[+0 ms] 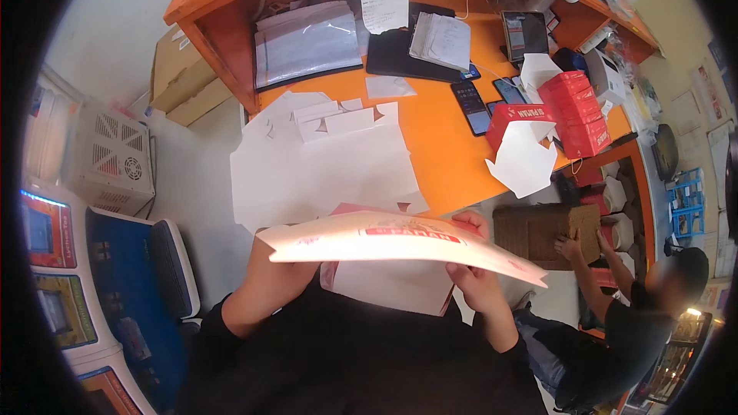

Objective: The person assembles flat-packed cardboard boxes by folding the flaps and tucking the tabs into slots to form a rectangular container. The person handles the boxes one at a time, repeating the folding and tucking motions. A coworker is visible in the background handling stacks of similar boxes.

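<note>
A thin printed card box blank (354,240), pale pink with red print, is held up in front of my body, slightly bowed. My right hand (478,277) grips its right part, thumb on the near edge and fingers on the far edge. My left hand (288,270) is behind its left end, with the fingers hidden. Below the blank shows a white card panel (392,284) with reddish edges; I cannot tell whether it belongs to the same piece. Just ahead, white unfolded card blanks (323,165) lie on the orange desk (442,177).
Red folded boxes (575,114) are stacked at the desk's right, beside a partly folded red-and-white box (523,150). Phones (470,107), a notebook (440,40) and plastic-covered papers (307,42) lie farther back. At right, a co-worker (638,330) handles a brown carton (538,237). A blue-and-white chair (169,269) stands left.
</note>
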Tool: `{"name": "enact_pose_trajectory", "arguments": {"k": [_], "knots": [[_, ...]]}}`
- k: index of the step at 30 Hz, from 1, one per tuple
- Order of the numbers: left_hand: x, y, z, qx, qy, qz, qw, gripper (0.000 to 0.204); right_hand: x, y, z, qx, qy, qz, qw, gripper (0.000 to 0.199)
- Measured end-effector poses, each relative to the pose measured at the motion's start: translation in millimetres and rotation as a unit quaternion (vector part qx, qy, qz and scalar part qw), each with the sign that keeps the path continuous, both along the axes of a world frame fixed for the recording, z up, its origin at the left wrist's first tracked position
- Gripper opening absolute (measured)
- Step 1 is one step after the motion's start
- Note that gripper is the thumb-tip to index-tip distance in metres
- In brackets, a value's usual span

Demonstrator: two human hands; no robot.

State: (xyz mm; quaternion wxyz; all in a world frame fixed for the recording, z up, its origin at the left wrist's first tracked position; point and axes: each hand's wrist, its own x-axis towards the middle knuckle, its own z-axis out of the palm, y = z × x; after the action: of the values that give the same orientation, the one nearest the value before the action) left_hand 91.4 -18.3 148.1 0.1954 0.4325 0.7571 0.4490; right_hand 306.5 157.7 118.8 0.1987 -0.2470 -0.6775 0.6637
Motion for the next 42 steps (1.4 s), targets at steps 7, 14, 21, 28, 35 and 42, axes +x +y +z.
{"name": "enact_pose_trajectory", "arguments": {"k": [7, 14, 21, 28, 35, 42], "knots": [[-3.8, 7.2, -8.9, -0.023, 0.082, -0.026, 0.996, 0.009, -1.0, 2.0, -2.0, 0.0, -0.005, -0.002, 1.0, 0.055], [-14.9, 31.6, -40.4, -0.177, -0.025, -0.026, 0.984, 0.028, -4.7, -1.2, -5.3, -0.109, -0.024, -0.007, 0.994, 0.062], [-32.8, 31.1, -72.3, 0.021, -0.606, -0.084, 0.79, 0.058, -5.2, 12.3, -50.3, -0.28, 0.034, -0.052, 0.958, 0.061], [-20.5, 48.9, -69.6, 0.036, -0.525, 0.118, 0.842, 0.05, -31.6, 34.6, -37.7, 0.271, -0.006, -0.138, 0.953, 0.052], [5.9, 67.3, -38.5, 0.047, -0.488, 0.134, 0.861, 0.048, -85.2, -15.9, 29.6, 0.464, -0.172, 0.127, 0.859, 0.037], [3.9, 40.2, -20.5, 0.162, -0.32, 0.001, 0.934, 0.03, -78.9, -20.2, 34.9, 0.218, -0.057, 0.107, 0.968, 0.022]]}}
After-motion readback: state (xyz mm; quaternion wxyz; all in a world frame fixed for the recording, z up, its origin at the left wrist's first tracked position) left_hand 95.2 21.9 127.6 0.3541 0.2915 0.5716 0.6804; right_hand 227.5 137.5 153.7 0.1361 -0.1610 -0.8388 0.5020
